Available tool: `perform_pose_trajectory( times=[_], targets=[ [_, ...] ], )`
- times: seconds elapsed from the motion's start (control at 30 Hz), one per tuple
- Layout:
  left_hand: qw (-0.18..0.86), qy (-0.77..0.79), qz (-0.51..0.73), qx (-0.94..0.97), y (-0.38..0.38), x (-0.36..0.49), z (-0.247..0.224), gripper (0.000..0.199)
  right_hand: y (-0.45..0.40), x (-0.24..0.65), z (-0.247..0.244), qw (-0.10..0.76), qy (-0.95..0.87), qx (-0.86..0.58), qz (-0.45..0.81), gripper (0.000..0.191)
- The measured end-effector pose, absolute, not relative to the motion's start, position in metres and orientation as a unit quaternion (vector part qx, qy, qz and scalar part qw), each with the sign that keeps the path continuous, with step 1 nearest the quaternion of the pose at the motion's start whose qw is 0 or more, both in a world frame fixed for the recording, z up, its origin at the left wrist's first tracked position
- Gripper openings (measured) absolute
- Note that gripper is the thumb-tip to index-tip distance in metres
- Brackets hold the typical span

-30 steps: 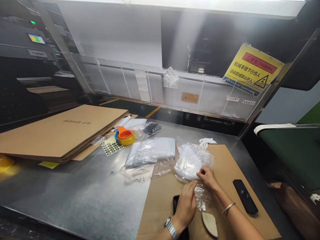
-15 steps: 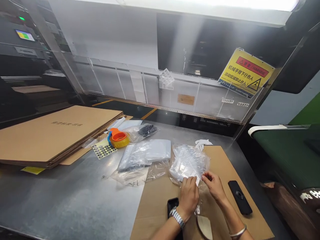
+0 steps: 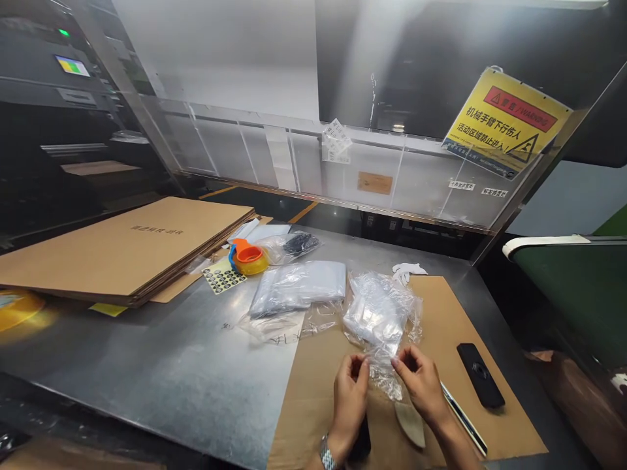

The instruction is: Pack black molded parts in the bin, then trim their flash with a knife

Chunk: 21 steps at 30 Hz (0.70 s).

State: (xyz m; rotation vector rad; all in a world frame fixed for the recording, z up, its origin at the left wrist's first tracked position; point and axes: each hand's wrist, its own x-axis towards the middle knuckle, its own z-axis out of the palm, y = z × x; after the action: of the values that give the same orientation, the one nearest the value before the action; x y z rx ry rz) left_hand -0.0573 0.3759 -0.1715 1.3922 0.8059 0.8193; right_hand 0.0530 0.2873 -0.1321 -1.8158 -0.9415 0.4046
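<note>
My left hand (image 3: 349, 397) has its thumb and fingers pinched at the left edge of a small clear plastic bag (image 3: 386, 377). My right hand (image 3: 422, 384) pinches the bag's right edge, so the bag lies stretched between the two. Just beyond is a crumpled pile of clear plastic bags (image 3: 375, 310); whether the small bag is separate from it I cannot tell. A black object (image 3: 361, 445) is partly hidden behind my left wrist. Between my forearms lies a beige curved piece (image 3: 410, 424). Alongside my right forearm is a thin dark strip with light edges (image 3: 464, 419).
A black rectangular device (image 3: 481, 375) rests on the cardboard sheet (image 3: 435, 307). Flat plastic bags (image 3: 298, 287), an orange and yellow tape dispenser (image 3: 251, 256), a sticker sheet (image 3: 224, 275) and a white glove (image 3: 409, 270) lie farther back. Stacked cardboard (image 3: 122, 248) occupies the left.
My hands have moved apart and nearer to me, with the small bag now stretched between them. The view has shifted, bringing the strip by my right forearm and a yellow roll at far left into sight.
</note>
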Motion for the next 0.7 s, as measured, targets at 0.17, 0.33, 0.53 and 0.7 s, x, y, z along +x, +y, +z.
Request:
perform_pose_trajectory(
  times=[0.17, 0.33, 0.53, 0.7],
  targets=[
    [0.326, 0.278, 0.385, 0.818, 0.376, -0.081, -0.159, 0.033, 0.290, 0.026, -0.116, 0.407, -0.537, -0.733, 0.093, 0.015],
    [0.179, 0.309, 0.375, 0.856, 0.404, -0.102, -0.163, 0.025, 0.290, 0.010, -0.123, 0.361, -0.564, -0.742, 0.025, 0.016],
    [0.176, 0.375, 0.363, 0.835, 0.431, -0.139, -0.195, 0.027, 0.277, -0.018, -0.194, 0.159, -0.504, -0.849, 0.000, 0.020],
    [0.215, 0.391, 0.314, 0.838, 0.421, -0.157, -0.215, 0.027, 0.255, -0.023, -0.222, 0.158, -0.502, -0.850, 0.037, 0.024]
  ],
)
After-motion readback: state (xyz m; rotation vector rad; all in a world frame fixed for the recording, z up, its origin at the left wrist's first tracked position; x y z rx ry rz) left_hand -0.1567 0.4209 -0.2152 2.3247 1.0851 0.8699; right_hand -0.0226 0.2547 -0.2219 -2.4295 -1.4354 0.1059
